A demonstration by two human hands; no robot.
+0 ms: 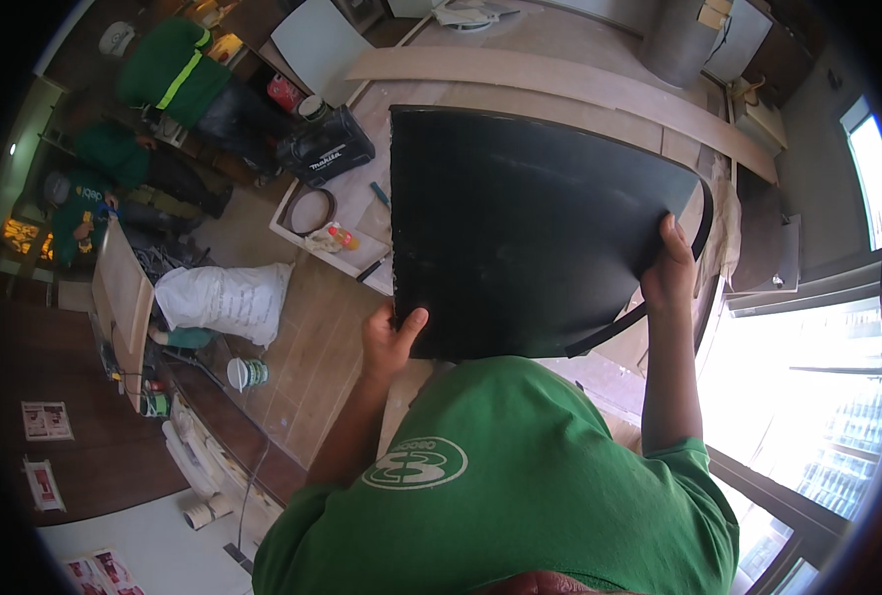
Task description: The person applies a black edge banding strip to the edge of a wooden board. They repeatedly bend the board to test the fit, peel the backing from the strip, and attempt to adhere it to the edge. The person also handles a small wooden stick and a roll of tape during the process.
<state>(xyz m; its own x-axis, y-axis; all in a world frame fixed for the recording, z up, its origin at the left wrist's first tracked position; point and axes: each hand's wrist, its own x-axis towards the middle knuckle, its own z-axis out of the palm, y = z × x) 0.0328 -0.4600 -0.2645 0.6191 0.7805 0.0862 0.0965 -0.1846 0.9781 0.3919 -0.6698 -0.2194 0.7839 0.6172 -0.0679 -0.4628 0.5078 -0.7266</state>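
A large black panel is in front of my chest, over the workbench. It has a straight left edge with pale, rough marks and a curved right side. My left hand grips its lower left edge, thumb on the face. On the right edge my right hand is closed, thumb also on the face. A thin black edging strip bows away from the panel at the upper right, and its other end shows below my right hand. My fingers behind the panel are hidden.
On the bench lie a long curved wooden strip, a coiled band and a small orange-capped bottle. A black tool case stands at its left. Co-workers, a white sack and a bucket are further left.
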